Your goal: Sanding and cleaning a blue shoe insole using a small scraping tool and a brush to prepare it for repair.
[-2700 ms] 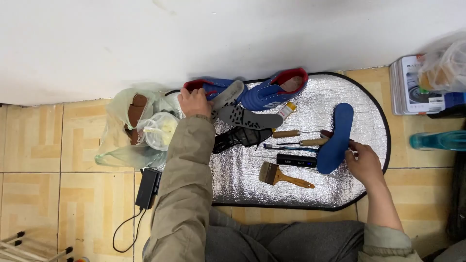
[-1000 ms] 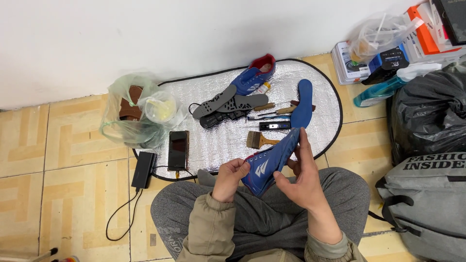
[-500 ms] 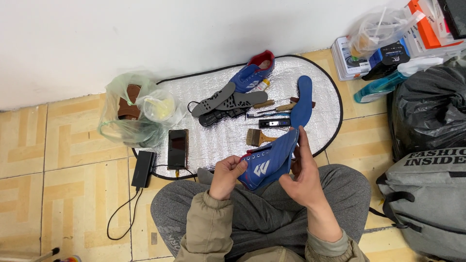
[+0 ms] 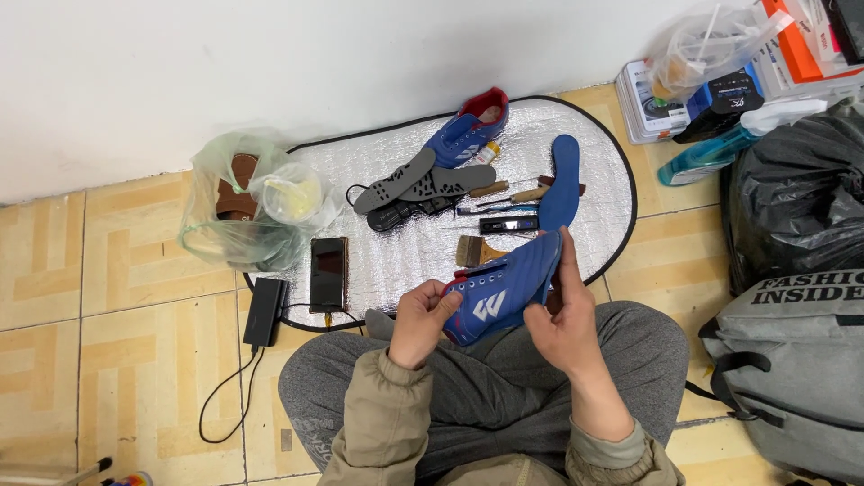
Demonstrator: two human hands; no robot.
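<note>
Head view: both hands hold blue shoe [image 4: 499, 292] over lap, left hand [image 4: 421, 322] at heel, right hand [image 4: 565, 317] at toe. Second shoe [image 4: 468, 130] waits far on silver mat [image 4: 396, 261] (insoles out, brush unused); work looks barely begun.

We see a plain white wall [image 4: 270, 63] across the top of the frame, evenly lit. Below it runs a floor of yellow-beige patterned tiles [image 4: 108, 297]. A silver quilted mat [image 4: 414, 247] with a dark rim lies on the floor at the centre, its far edge just beside the wall.
</note>
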